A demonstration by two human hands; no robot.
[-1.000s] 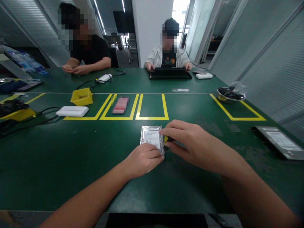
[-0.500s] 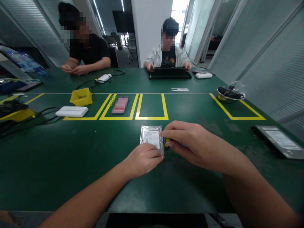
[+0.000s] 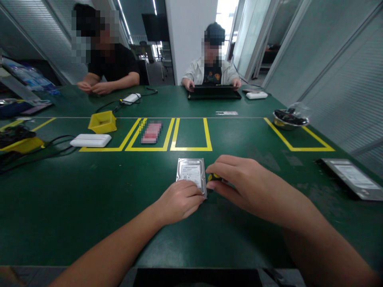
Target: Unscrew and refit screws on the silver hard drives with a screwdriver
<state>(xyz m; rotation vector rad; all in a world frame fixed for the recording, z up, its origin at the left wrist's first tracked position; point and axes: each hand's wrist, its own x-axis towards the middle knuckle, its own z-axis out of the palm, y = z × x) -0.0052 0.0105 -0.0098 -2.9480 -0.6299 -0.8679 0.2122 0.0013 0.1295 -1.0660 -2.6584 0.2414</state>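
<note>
A silver hard drive (image 3: 190, 169) with a white label lies flat on the green table. My left hand (image 3: 181, 201) rests over its near part, fingers curled onto the right edge. At the right side of the drive, my right hand (image 3: 236, 177) pinches a screwdriver (image 3: 214, 176) with a yellow-and-black handle between thumb and fingers. The fingers hide most of this tool, and its tip cannot be made out.
A larger drive (image 3: 356, 177) lies at the right edge. Farther back are a metal bowl (image 3: 290, 123) of dark parts, a pink pack (image 3: 152, 132), a yellow bin (image 3: 102, 121) and a white power strip (image 3: 90, 140) with cables. Two people sit across, one holding a black panel (image 3: 214, 92).
My right hand has shifted slightly right and down with the screwdriver, and its index finger has come off the drive's top edge. My left hand and the drive stay put.
</note>
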